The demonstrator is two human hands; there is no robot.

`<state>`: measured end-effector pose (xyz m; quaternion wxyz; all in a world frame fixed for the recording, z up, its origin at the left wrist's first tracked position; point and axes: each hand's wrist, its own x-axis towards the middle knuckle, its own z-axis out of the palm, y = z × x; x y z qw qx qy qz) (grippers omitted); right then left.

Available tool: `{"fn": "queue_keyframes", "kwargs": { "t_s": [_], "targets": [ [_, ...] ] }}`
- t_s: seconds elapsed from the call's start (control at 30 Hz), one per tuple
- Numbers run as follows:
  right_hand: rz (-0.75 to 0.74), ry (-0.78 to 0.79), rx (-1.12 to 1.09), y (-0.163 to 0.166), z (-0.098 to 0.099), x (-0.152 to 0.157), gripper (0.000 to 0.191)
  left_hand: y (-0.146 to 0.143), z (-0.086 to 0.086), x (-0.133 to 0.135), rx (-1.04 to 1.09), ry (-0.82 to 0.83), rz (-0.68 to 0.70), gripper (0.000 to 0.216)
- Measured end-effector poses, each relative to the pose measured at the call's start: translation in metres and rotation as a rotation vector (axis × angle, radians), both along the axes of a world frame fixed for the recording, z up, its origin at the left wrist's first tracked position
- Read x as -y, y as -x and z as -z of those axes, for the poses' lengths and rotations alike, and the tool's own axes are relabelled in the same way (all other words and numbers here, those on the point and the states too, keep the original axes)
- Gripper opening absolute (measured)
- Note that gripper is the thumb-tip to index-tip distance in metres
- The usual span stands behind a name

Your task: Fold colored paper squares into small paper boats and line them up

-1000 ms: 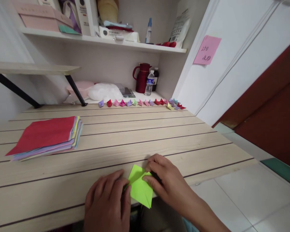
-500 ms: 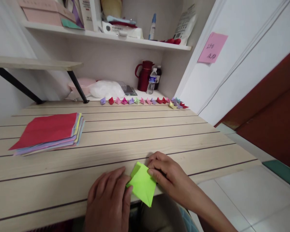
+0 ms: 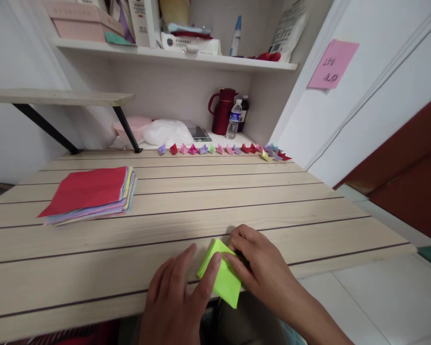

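A folded lime-green paper [image 3: 222,278] lies at the near edge of the pale wooden table [image 3: 201,201], one corner hanging over the edge. My left hand [image 3: 175,297] rests flat beside it, fingers stretched out, the forefinger pressing on the paper's top. My right hand [image 3: 258,268] has its fingers curled and pinched on the paper's right edge. Part of the paper is hidden under my right fingers.
A stack of coloured paper sheets [image 3: 93,194], red on top, lies at the left. A row of several small folded paper pieces [image 3: 222,150] lines the table's far edge. Behind stand a red jug [image 3: 223,111], a water bottle [image 3: 233,125] and shelves. A pink note [image 3: 332,63] sticks to the door.
My left forefinger has slid onto the green paper. The paper looks folded narrower. My view has shifted left, so everything sits further right in the frame.
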<state>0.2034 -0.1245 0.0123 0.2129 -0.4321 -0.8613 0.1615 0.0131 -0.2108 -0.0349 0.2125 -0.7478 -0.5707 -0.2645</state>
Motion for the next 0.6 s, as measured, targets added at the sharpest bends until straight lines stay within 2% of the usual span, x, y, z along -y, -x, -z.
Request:
{"fn": "queue_keyframes", "kwargs": {
  "t_s": [0.1, 0.33, 0.5, 0.6],
  "targets": [
    [0.005, 0.014, 0.016, 0.001, -0.001, 0.000, 0.013, -0.003, 0.006, 0.000, 0.042, -0.012, 0.000, 0.067],
    [0.035, 0.008, 0.031, 0.004, -0.001, 0.000, 0.014, 0.005, 0.024, 0.001, -0.003, -0.094, 0.004, 0.055],
    [0.023, 0.017, -0.048, 0.001, 0.004, 0.000, 0.009, 0.005, 0.027, 0.001, -0.020, -0.108, -0.008, 0.049],
    [-0.001, 0.025, -0.175, -0.004, 0.008, -0.001, 0.046, 0.003, 0.025, 0.001, -0.023, -0.107, -0.020, 0.050]
  ]
}}
